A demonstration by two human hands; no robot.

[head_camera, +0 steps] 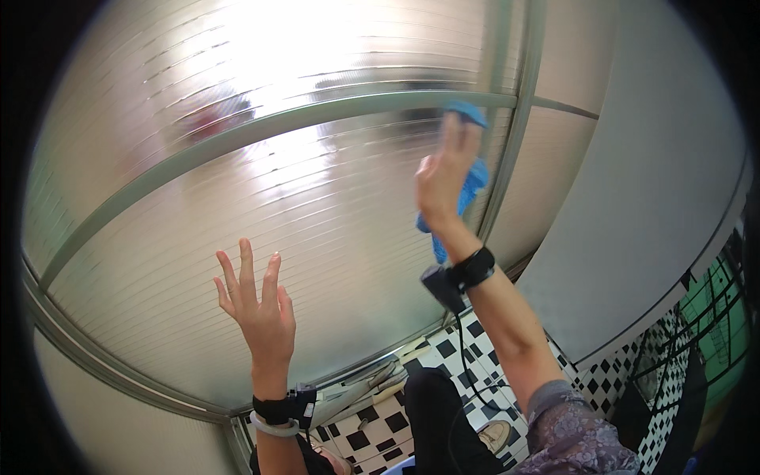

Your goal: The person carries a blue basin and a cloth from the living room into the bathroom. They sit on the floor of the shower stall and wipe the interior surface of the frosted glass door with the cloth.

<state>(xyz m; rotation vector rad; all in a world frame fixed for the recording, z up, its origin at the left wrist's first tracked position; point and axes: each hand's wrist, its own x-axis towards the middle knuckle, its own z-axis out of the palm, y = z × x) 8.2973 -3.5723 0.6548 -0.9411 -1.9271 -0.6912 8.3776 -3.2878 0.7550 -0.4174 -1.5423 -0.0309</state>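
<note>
My right hand (pixel 444 181) presses a blue cloth (pixel 473 184) to a ribbed translucent panel (pixel 356 237). Part of the cloth shows above my fingertips, at a pale metal crossbar (pixel 320 113); the rest hangs below my palm. That hand is slightly blurred. To the left and lower, my left hand (pixel 264 312) has its fingers spread and holds nothing. It is in front of the same panel, and I cannot tell whether it touches it. Both wrists wear black straps with small devices, and a pale bracelet (pixel 273 426) circles the left one.
An upright metal frame post (pixel 522 113) edges the panel on the right, beside a large plain grey board (pixel 647 178). Black-and-white tiles (pixel 386 421) cover the floor. A black cable (pixel 466 356) hangs from the right wrist device. At far right stands a black wire rack (pixel 709 314).
</note>
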